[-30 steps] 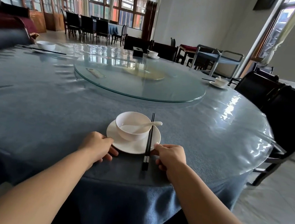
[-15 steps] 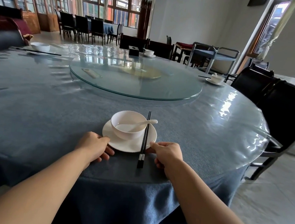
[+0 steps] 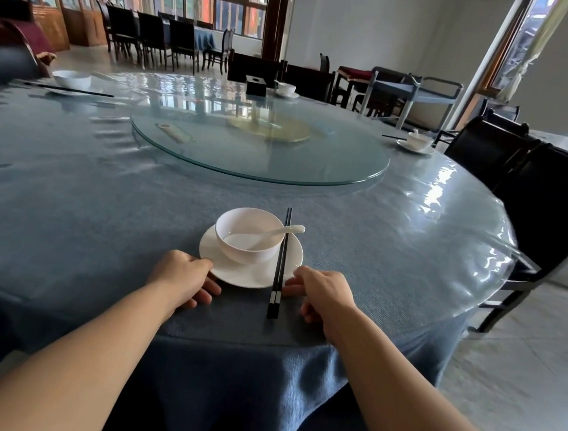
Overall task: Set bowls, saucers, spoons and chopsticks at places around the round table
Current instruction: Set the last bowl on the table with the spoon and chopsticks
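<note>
Bowl [image 3: 248,246], white and glossy, sits on matching saucer [image 3: 236,275]

White bowl [image 3: 238,245] on white saucer [image 3: 246,278] at round table's [image 3: 105,199] six o'clock; spoon [image 3: 288,230] inside, handle toward two o'clock; black chopsticks [image 3: 280,266] across saucer's three o'clock rim

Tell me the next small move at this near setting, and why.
Probably let go and lift both hands away. The left hand and right hand hold the saucer by its rim, and the setting looks complete: bowl on the saucer, spoon in the bowl, chopsticks across the saucer's right edge.
</note>
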Demonstrator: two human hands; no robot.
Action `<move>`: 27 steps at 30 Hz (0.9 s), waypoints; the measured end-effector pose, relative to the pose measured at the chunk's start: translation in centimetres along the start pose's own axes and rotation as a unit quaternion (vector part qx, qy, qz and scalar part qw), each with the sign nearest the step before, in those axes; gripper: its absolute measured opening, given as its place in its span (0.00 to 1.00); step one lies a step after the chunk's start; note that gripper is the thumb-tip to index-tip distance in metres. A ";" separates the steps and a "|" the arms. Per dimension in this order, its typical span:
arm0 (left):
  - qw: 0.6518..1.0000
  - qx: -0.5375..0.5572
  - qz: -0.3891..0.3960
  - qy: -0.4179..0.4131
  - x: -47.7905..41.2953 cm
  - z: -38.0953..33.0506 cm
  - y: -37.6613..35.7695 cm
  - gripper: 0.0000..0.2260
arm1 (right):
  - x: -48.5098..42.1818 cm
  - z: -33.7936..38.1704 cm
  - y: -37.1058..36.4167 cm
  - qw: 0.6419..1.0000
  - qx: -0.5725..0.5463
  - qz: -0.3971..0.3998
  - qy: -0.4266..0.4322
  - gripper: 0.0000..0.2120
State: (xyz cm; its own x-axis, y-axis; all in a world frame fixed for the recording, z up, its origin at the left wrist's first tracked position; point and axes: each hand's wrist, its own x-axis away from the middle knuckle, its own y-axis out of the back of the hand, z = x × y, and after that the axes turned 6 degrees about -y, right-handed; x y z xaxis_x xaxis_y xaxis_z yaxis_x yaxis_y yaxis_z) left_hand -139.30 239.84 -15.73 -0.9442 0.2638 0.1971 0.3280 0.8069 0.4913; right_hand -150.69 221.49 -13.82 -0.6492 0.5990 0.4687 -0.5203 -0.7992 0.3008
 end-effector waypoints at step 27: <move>0.995 0.032 0.003 0.092 4.1 -2.7 1.0 0.12 | 7.1 -2.3 0.3 1.000 -0.028 0.004 0.002 0.16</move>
State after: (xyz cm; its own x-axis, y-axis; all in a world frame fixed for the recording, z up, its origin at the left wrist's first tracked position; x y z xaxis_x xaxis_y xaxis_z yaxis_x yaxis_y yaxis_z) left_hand -142.79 240.31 -12.08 -0.9189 0.1730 0.3545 0.3261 0.8389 0.4358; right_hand -156.72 225.59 -12.29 -0.6552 0.5934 0.4675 -0.5454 -0.7998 0.2507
